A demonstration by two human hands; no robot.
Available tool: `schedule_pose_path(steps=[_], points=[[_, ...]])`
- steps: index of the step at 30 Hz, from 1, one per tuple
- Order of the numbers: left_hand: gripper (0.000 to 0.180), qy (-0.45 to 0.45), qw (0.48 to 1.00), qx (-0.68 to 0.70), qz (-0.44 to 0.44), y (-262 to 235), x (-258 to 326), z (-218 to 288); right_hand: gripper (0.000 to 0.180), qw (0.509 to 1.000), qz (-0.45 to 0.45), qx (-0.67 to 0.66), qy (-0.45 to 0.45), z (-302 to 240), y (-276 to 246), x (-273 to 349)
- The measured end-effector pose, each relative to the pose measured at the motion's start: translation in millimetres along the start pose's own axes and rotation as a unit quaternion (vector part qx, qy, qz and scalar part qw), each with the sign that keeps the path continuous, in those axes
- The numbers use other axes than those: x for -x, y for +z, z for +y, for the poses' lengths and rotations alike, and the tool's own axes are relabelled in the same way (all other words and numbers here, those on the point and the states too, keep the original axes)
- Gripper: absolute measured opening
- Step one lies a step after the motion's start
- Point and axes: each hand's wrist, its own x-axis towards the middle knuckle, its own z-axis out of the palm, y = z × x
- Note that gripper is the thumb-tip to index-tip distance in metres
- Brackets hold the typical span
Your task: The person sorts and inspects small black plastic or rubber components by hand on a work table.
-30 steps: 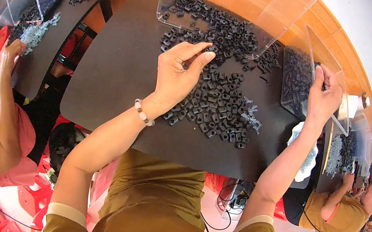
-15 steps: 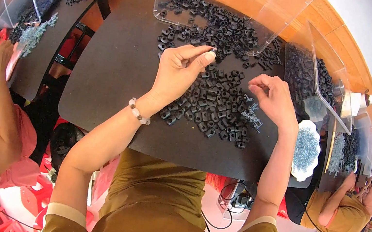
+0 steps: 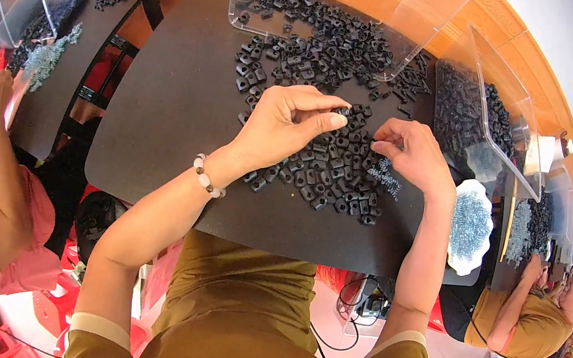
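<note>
Over the middle of the dark table, my left hand [image 3: 282, 124] pinches a small black plastic piece [image 3: 344, 110] between thumb and fingertips. My right hand [image 3: 418, 155] is held a short way to its right, thumb and fingers drawn together; whatever they grip is too small to see. Beneath both hands spreads a pile of black plastic pieces [image 3: 332, 179], each with a hole. A little heap of metal springs [image 3: 385, 179] lies at that pile's right side, just below my right fingers.
A clear plastic bin [image 3: 233, 7] lies at the far side, black parts spilling from it. Another clear bin [image 3: 488, 129] of black parts stands at the right. Near it is a white scalloped dish [image 3: 455, 237] of springs. Co-workers sit at tables left and right.
My left hand has moved right and toward me with the black piece, closer to my right hand. My right hand has shifted slightly left, its fingers drawn closer together.
</note>
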Motion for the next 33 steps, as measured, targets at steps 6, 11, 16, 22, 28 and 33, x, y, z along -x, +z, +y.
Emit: schedule_pose_path(steps=[6,11,16,22,28,33], points=[[0.022,0.003,1.0,-0.008,-0.019,2,2,-2,0.015,1.0,-0.022,0.01,0.002,-1,3,-3],[0.022,-0.009,1.0,0.003,-0.016,1,2,-1,0.016,1.0,-0.001,-0.02,-0.013,-4,5,-3],[0.023,0.004,0.999,-0.035,-0.008,1,3,3,0.015,0.999,-0.005,-0.037,-0.026,-7,4,-4],[0.024,-0.016,1.0,-0.003,0.019,1,2,1,0.014,0.997,0.06,-0.02,-0.039,-4,6,-8],[0.024,-0.039,0.998,0.04,0.04,-5,-1,4,0.013,0.994,0.083,0.005,-0.068,-3,7,-7],[0.026,-0.097,0.985,0.136,0.035,-12,-3,3,0.013,0.994,0.061,-0.006,-0.091,-13,6,-6]])
